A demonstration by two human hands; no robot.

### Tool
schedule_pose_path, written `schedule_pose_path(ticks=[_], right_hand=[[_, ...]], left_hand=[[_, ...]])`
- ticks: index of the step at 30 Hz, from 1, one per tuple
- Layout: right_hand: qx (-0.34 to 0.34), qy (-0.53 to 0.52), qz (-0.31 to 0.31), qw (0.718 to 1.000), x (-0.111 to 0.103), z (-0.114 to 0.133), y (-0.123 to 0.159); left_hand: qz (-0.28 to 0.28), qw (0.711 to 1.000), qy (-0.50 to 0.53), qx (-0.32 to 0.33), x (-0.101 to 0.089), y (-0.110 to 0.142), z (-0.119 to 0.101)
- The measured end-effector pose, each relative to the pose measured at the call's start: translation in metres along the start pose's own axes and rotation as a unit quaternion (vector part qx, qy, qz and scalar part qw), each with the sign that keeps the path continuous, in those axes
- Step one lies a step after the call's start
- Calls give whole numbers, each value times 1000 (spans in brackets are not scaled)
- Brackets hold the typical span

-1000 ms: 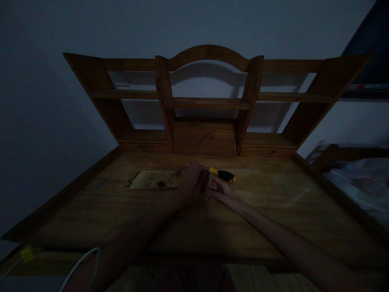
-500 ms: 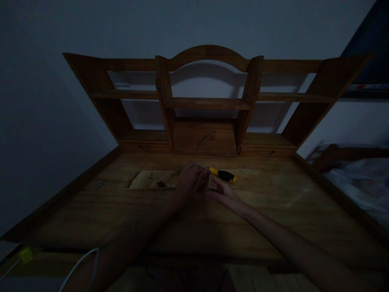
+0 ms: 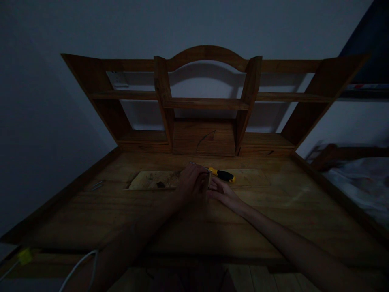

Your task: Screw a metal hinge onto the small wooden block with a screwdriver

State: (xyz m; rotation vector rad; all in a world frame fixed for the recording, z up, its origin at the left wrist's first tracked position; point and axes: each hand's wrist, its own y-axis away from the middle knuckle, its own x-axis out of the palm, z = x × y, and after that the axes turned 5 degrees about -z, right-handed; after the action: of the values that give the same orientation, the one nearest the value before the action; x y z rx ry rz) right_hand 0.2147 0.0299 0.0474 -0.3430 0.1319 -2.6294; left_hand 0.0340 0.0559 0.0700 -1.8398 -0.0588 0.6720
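A small, thin wooden piece (image 3: 209, 181) stands on edge between my two hands above the desk. My right hand (image 3: 224, 194) grips it from the right, thumb and fingers closed on its side. From the left, my left hand (image 3: 191, 181) comes up against it with curled fingers; what lies in those fingertips is too dark and hidden to make out. Just behind my hands lies a screwdriver (image 3: 224, 175) with a yellow and black handle, its shaft pointing left.
A pale, stained wooden strip (image 3: 154, 179) with a dark spot lies behind my left hand. Several small metal pins (image 3: 97, 185) rest at the left. A wooden shelf unit (image 3: 206, 104) rises at the desk's back, and a white cable (image 3: 79, 263) loops near my left forearm.
My left fingers have shifted slightly at the top of the wooden piece, which now appears narrower, turned more edge-on. My right hand and the screwdriver stay in place.
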Motion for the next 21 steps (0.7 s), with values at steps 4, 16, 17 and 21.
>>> schedule_pose_path(ticks=[4, 16, 17, 21], right_hand=[[5, -19, -4, 1000, 1, 1, 0], [-4, -18, -1, 1000, 0, 0, 0], [-4, -15, -2, 1000, 0, 0, 0], [-5, -7, 1, 1000, -1, -1, 1]], left_hand=[[7, 1000, 20, 4, 1, 3, 3], [5, 1000, 18, 8, -2, 2, 2], [5, 1000, 18, 12, -2, 2, 2], [15, 999, 27, 5, -5, 0, 0]])
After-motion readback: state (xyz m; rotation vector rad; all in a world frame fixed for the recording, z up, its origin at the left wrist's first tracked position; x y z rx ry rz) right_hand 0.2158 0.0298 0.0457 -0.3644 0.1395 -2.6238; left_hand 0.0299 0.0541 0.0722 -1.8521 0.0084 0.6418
